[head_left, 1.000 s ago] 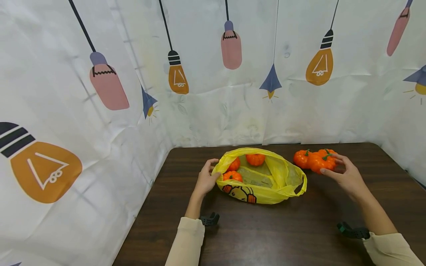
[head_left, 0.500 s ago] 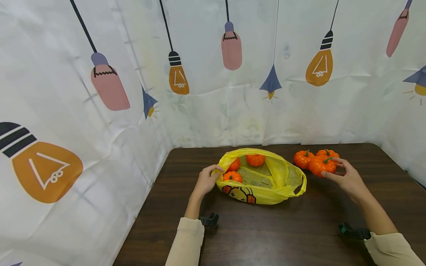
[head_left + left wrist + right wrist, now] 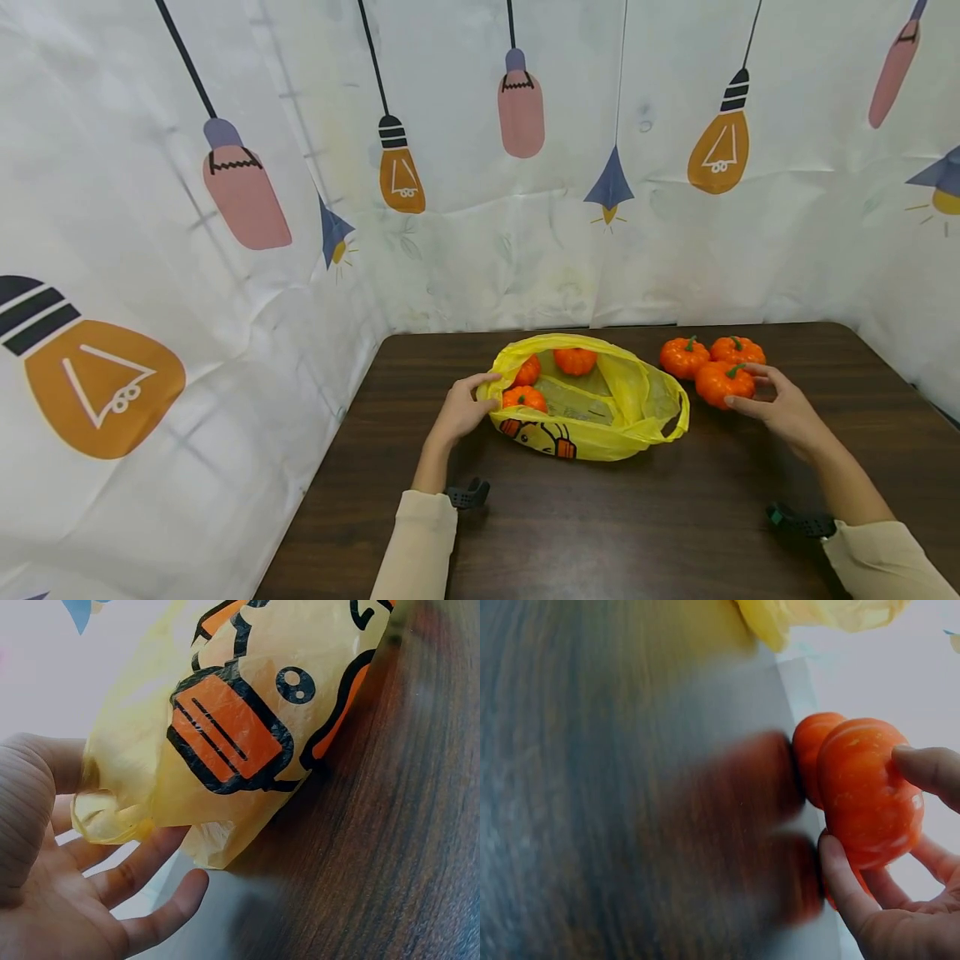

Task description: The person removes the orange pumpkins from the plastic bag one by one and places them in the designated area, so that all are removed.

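A yellow plastic bag (image 3: 600, 442) with a printed cartoon duck lies with its mouth spread wide, and several small orange pumpkins (image 3: 575, 361) sit inside. At its left rim, my left hand (image 3: 457, 410) pinches the plastic between thumb and fingers; in the left wrist view the little finger sticks out free of the bag (image 3: 217, 750). Right of the bag, my right hand (image 3: 783, 414) holds a pumpkin (image 3: 723, 385), thumb on one side and fingertips on the other. The right wrist view shows this pumpkin (image 3: 870, 795) partly covering another behind it.
Two more pumpkins stand behind the held one, one on the left (image 3: 683, 358) and one on the right (image 3: 738, 350). All lie on a dark wooden table (image 3: 600, 533). A white printed curtain (image 3: 480, 275) hangs along the back and left.
My right hand has brought its pumpkin slightly nearer and lower, away from the two behind. My left fingers have shifted on the bag's rim, while the bag stays almost still.
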Action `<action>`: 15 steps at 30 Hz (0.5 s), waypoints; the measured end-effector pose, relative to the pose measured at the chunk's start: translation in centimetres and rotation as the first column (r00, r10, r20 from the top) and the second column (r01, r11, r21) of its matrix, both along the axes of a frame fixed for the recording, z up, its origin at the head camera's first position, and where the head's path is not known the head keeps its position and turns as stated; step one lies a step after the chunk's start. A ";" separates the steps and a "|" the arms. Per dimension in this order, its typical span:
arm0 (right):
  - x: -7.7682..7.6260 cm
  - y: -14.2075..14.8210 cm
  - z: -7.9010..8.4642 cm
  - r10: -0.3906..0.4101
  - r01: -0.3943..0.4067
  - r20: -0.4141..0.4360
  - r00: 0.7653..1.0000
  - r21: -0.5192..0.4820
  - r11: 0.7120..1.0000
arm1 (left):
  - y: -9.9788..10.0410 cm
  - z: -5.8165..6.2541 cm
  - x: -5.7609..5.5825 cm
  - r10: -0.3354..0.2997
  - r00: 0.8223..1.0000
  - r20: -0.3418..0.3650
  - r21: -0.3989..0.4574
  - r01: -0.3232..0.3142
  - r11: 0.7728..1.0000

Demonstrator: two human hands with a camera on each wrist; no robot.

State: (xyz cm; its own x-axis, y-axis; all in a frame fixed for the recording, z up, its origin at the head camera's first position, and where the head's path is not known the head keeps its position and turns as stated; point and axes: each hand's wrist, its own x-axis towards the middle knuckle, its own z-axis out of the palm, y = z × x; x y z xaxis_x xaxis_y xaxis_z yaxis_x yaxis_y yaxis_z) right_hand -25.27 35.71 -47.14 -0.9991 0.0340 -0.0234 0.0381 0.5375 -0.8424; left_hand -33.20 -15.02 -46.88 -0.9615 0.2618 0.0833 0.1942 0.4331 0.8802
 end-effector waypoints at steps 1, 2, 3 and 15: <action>0.0 0.1 -0.1 0.004 -0.004 0.005 1.000 0.004 1.000 | 0.0 0.1 0.0 -0.010 1.000 0.010 0.006 0.009 1.000; -0.1 0.1 -0.1 0.007 -0.007 0.011 1.000 0.009 1.000 | -0.1 0.1 0.0 -0.018 1.000 0.017 0.011 0.018 1.000; -0.1 0.2 -0.2 0.009 -0.010 0.017 1.000 0.015 1.000 | -0.1 0.2 0.1 -0.023 0.999 0.023 0.013 0.023 1.000; -0.6 0.6 -1.0 0.043 -0.044 0.028 0.999 0.034 0.998 | -0.5 0.3 0.1 -0.098 0.994 0.044 0.014 0.097 0.995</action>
State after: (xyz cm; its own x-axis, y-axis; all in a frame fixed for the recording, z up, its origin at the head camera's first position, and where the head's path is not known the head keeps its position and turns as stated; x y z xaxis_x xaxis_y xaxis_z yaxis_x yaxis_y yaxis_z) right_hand -25.87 36.27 -48.10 -0.9987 -0.0087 -0.0504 0.0366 0.5681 -0.8222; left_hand -33.07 -15.51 -46.61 -0.9343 0.3537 0.0449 0.1956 0.4031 0.8940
